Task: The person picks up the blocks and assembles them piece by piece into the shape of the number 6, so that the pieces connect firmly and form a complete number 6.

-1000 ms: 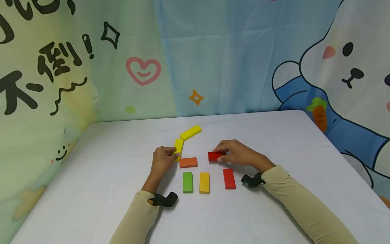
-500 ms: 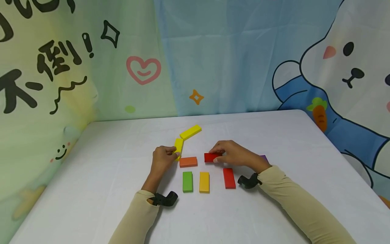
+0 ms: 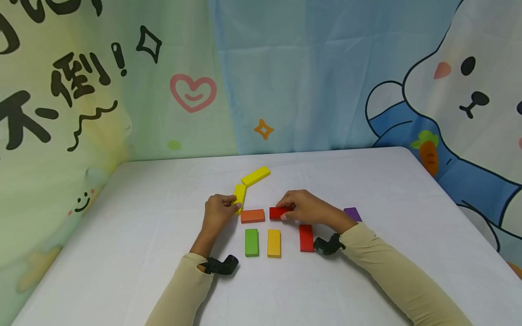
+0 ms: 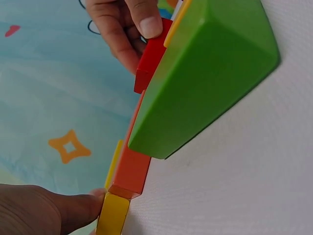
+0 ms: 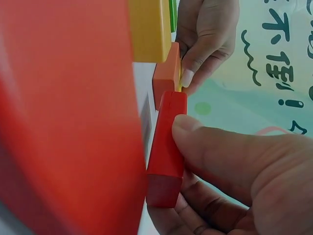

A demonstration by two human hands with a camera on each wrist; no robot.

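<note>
My right hand (image 3: 310, 208) pinches a red block (image 5: 168, 142) between thumb and fingers, its left end just right of an orange block (image 3: 253, 216). In the head view a narrow gap shows between the two. My left hand (image 3: 218, 213) holds the near part of a yellow block (image 3: 240, 192), partly hidden by the fingers, which meets the orange block's left end. A second yellow block (image 3: 256, 175) slants away from the far end of the first. In the left wrist view the left thumb (image 4: 78, 208) lies against the yellow block (image 4: 113, 215).
Nearer me lie a green block (image 3: 251, 242), an amber block (image 3: 274, 243) and another red block (image 3: 306, 238), close by the right wrist camera (image 3: 328, 245). A purple block (image 3: 352, 214) lies beyond the right forearm, partly covered. A printed curtain (image 3: 306, 77) hangs behind the white table (image 3: 163, 181).
My right hand has slid the red block left, closer to the orange block. The purple block has come into view behind the right forearm. The left hand keeps its place.
</note>
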